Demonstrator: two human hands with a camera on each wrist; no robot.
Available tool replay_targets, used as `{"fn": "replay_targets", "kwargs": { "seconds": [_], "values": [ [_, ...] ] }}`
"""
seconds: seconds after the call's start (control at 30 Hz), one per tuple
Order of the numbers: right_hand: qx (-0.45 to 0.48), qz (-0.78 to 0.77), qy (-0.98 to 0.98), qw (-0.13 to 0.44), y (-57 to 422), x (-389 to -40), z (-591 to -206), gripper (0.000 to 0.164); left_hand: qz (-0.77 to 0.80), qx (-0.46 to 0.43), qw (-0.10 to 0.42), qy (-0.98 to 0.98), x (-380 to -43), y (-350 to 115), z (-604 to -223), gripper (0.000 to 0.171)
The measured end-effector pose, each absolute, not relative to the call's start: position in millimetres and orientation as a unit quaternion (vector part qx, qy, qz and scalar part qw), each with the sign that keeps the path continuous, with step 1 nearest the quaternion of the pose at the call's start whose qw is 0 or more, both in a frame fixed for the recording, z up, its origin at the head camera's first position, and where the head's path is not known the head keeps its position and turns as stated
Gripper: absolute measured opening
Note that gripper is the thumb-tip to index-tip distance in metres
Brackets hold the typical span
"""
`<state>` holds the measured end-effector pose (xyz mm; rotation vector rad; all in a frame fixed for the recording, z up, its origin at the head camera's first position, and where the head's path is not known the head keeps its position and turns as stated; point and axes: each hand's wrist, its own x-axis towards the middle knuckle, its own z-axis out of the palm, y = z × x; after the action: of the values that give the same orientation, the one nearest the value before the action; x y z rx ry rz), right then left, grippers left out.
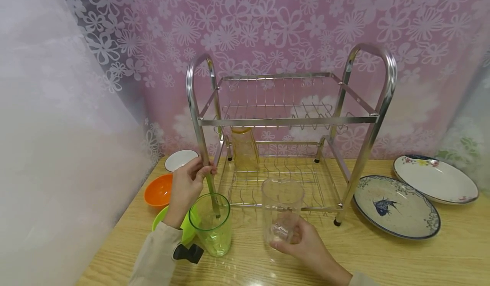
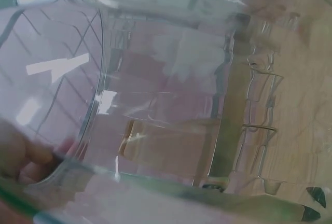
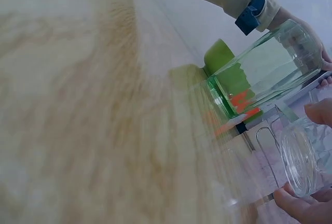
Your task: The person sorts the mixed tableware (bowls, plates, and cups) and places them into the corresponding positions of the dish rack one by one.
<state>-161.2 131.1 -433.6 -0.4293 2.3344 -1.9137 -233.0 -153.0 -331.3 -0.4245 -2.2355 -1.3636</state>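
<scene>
My left hand (image 1: pixel 186 188) grips the left front post (image 1: pixel 201 145) of a two-tier metal dish rack (image 1: pixel 287 121). With my right hand (image 1: pixel 306 245) I hold a clear glass (image 1: pixel 282 196) low down, thumb and fingers around its thick base (image 3: pixel 298 164); it is upright at the rack's front edge. A green-tinted glass (image 1: pixel 214 230) stands on the table below my left forearm, and its see-through wall fills much of the left wrist view. Inside the rack, on the lower tier, an amber glass (image 1: pixel 245 150) stands upside down at the left.
Left of the rack sit a white dish (image 1: pixel 181 160), an orange bowl (image 1: pixel 158 191) and a lime-green bowl (image 1: pixel 160 218), partly behind my left arm. On the right, a fish-patterned plate (image 1: pixel 405 213) lies before a flowered oval plate (image 1: pixel 440 179). A flowered curtain (image 1: pixel 268 30) hangs behind.
</scene>
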Motion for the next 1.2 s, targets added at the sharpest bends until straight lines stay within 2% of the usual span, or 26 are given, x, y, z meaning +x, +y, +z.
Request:
{"fn": "replay_targets", "kwargs": {
  "seconds": [0.33,0.57,0.73,0.93,1.2],
  "values": [
    [-0.149,-0.644,0.748,0.057,132,-160,-429,0.065,-0.504,-0.156,0.240,-0.815,-234,-155,-333,0.015],
    [-0.162,-0.642,0.747,0.057,137,-159,-409,0.063,-0.511,-0.155,0.238,-0.811,-234,-155,-332,0.015],
    [-0.133,-0.619,0.774,-0.004,151,-165,-377,0.073,-0.510,-0.162,0.239,-0.810,-234,-153,-331,0.015],
    [-0.088,-0.556,0.819,-0.112,170,-187,-338,0.068,-0.515,-0.166,0.241,-0.805,-236,-153,-330,0.014],
    [-0.077,-0.556,0.808,-0.180,161,-220,-328,0.077,-0.516,-0.156,0.231,-0.810,-233,-153,-333,0.014]
  ]
}}
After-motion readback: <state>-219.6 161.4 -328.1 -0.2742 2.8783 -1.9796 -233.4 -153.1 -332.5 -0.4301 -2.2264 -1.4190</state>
